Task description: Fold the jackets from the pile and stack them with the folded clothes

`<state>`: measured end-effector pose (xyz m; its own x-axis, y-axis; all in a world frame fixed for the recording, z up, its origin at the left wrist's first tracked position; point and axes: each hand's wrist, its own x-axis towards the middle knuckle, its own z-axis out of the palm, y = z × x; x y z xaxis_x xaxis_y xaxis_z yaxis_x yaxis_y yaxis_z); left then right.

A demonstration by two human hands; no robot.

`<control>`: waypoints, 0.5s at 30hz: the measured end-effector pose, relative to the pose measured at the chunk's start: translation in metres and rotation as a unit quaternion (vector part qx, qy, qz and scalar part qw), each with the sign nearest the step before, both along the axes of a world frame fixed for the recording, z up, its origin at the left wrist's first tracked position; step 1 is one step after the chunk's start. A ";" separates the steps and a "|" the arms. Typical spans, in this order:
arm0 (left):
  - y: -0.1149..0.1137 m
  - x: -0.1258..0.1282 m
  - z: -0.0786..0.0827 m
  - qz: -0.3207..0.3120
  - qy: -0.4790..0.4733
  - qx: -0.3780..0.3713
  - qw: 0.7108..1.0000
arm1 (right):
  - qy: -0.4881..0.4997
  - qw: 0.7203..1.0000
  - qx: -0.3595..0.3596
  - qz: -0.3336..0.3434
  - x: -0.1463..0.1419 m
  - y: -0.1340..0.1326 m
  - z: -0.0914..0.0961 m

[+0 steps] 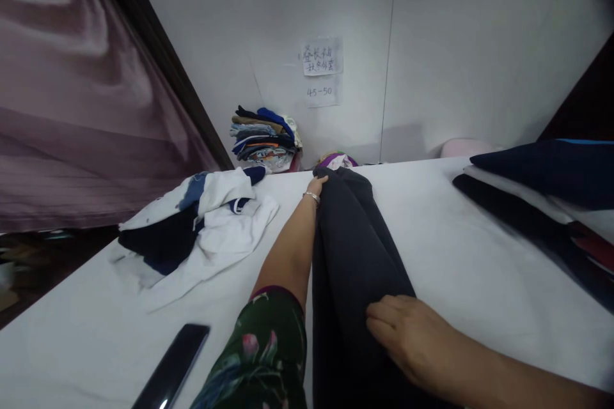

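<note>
Dark trousers (357,255) are pinched by left-hand fingers (319,184) and pressed by flat, open right-hand fingers (384,319); slippage is risked if the pinch is loosened.

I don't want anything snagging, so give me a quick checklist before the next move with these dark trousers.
1. The left hand on the far end of the trousers: ok, touching them.
2. The right hand on the trousers: ok, resting on top.
3. Near end of the trousers in view: not ok, it runs out of the bottom of the picture.
4. Trousers free of creases: cannot tell, the dark fabric hides them.
5. The phone apart from the trousers: ok.
6. The clothes pile apart from the trousers: ok, it lies left of the left forearm.
</note>
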<state>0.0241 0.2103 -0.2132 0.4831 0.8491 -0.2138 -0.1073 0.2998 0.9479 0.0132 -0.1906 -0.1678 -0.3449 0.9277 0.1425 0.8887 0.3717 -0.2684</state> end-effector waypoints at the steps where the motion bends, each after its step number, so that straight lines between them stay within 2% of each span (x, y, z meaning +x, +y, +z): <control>1: 0.003 0.001 -0.001 -0.004 0.006 0.017 1.000 | -0.007 1.000 0.004 0.003 -0.007 0.004 -0.005; 4: 0.008 0.002 -0.005 -0.013 0.038 0.061 0.997 | -0.030 0.999 -0.007 0.018 -0.029 0.018 -0.032; 8: 0.010 0.001 -0.021 -0.019 0.127 0.093 0.987 | -0.046 0.992 -0.109 0.047 -0.054 0.034 -0.079; 10: 0.009 -0.001 -0.031 -0.015 0.169 0.109 0.980 | -0.034 0.991 -0.127 0.032 -0.060 0.038 -0.093; 12: 0.009 -0.002 -0.039 -0.009 0.192 0.129 0.973 | -0.013 0.990 -0.141 0.015 -0.060 0.038 -0.095; 15: 0.005 -0.004 -0.047 0.008 0.200 0.167 0.965 | 0.034 0.982 -0.185 0.004 -0.053 0.034 -0.078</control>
<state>0.0202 0.2154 -0.2600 0.4055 0.9093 -0.0935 0.2859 -0.0290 0.9578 -0.0398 -0.1569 -0.2461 -0.3545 0.9174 -0.1810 0.8611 0.2448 -0.4457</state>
